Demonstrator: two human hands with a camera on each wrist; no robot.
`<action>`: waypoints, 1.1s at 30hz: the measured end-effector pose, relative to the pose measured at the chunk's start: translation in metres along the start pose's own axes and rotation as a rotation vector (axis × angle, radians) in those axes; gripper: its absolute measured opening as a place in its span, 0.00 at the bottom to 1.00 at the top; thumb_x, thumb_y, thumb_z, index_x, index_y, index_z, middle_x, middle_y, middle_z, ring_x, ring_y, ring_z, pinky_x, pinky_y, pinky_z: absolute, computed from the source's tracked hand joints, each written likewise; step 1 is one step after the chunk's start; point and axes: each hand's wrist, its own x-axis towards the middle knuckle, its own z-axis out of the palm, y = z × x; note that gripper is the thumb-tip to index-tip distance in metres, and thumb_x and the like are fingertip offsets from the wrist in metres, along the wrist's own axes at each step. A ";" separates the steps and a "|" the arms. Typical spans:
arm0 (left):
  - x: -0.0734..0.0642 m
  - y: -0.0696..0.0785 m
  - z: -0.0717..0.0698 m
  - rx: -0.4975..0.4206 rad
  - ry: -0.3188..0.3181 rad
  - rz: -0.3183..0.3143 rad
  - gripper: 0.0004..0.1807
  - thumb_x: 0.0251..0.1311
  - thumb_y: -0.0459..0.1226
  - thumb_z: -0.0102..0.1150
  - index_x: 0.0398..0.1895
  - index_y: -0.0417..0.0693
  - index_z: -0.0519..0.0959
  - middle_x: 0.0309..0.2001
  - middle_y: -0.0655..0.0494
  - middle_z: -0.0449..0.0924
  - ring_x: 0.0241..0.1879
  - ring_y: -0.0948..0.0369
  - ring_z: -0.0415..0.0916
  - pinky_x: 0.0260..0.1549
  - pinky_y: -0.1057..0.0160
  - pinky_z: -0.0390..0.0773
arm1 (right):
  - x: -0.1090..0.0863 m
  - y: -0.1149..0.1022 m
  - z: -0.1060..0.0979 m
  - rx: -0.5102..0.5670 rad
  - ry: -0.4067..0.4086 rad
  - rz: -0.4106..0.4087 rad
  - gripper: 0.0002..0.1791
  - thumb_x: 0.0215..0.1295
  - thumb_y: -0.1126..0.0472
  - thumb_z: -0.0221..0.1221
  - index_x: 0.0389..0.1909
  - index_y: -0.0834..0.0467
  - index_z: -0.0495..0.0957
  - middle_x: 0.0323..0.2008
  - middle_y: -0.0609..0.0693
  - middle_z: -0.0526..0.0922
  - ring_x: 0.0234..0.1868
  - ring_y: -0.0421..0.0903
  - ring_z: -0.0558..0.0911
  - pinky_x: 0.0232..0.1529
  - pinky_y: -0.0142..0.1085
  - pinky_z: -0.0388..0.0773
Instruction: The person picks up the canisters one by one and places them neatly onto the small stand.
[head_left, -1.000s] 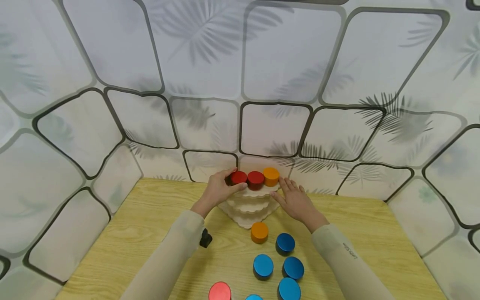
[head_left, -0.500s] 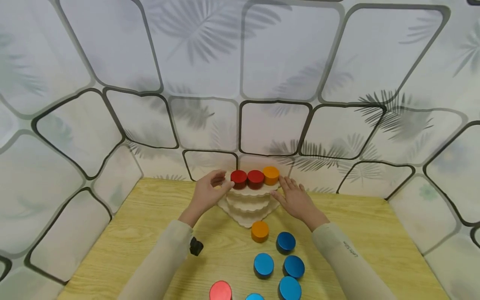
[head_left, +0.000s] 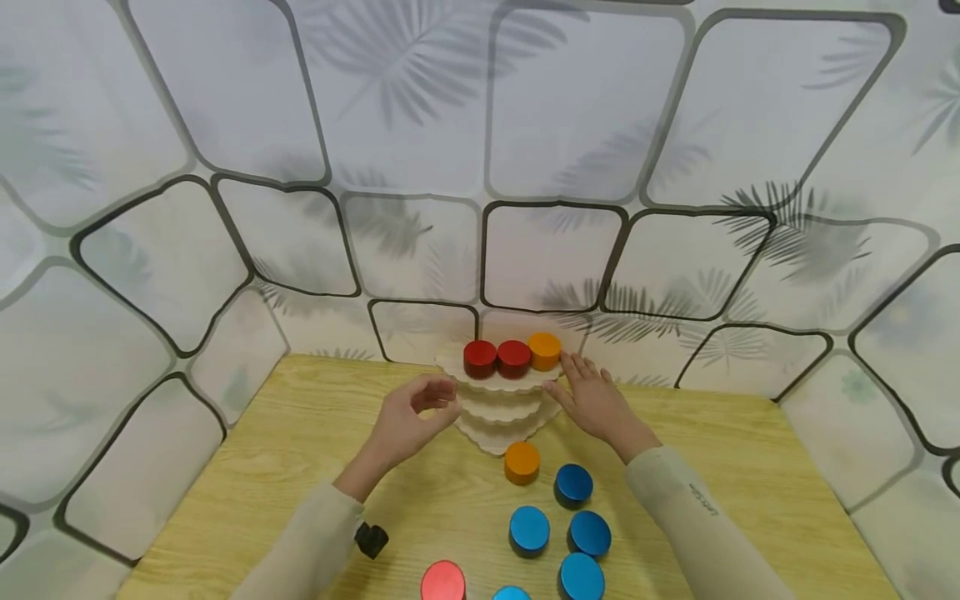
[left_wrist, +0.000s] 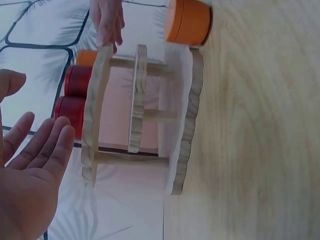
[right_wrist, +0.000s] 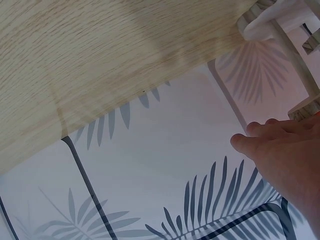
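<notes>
A three-tier wooden stand [head_left: 501, 408] with scalloped edges stands against the back wall. On its top tier sit two red tins, a left one [head_left: 480, 358] and a middle one [head_left: 513, 359], beside an orange tin [head_left: 544, 351]. My left hand [head_left: 408, 423] hovers left of the stand, fingers loosely bent, holding nothing; the left wrist view shows its bare palm [left_wrist: 30, 192] apart from the red tins. With fingers extended, my right hand [head_left: 600, 407] rests at the top tier's right edge, next to the orange tin. Another orange tin [head_left: 521, 463] is on the table before the stand.
Several blue tins [head_left: 528, 531] stand on the wooden table [head_left: 247, 467] in front, nearer the right arm. A light red tin [head_left: 442, 581] is at the bottom edge of the head view. A patterned wall covering [head_left: 555, 258] encloses the back and sides.
My left hand has let go of the left red tin and drawn back down and to the left. The right hand has stayed at the stand's right edge.
</notes>
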 end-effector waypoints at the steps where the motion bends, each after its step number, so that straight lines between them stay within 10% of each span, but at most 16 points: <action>1: -0.005 0.000 0.000 -0.012 -0.019 0.004 0.20 0.66 0.35 0.71 0.59 0.39 0.82 0.54 0.37 0.85 0.51 0.53 0.86 0.55 0.62 0.85 | 0.000 0.000 0.000 0.001 -0.001 0.000 0.46 0.83 0.35 0.41 0.84 0.65 0.45 0.82 0.70 0.51 0.82 0.72 0.54 0.79 0.70 0.48; 16: -0.063 -0.001 0.006 -0.185 -0.289 -0.026 0.16 0.69 0.34 0.67 0.58 0.40 0.82 0.55 0.38 0.85 0.53 0.52 0.86 0.54 0.60 0.87 | -0.001 0.000 -0.001 -0.007 -0.004 0.005 0.46 0.84 0.35 0.41 0.84 0.65 0.45 0.82 0.70 0.52 0.81 0.73 0.54 0.79 0.70 0.49; 33: -0.115 -0.015 0.008 -0.268 -0.446 -0.176 0.22 0.70 0.33 0.66 0.63 0.31 0.78 0.58 0.30 0.82 0.56 0.51 0.84 0.58 0.63 0.83 | 0.000 -0.002 -0.002 0.003 -0.014 0.002 0.46 0.83 0.35 0.42 0.84 0.65 0.46 0.82 0.70 0.52 0.81 0.73 0.54 0.79 0.70 0.49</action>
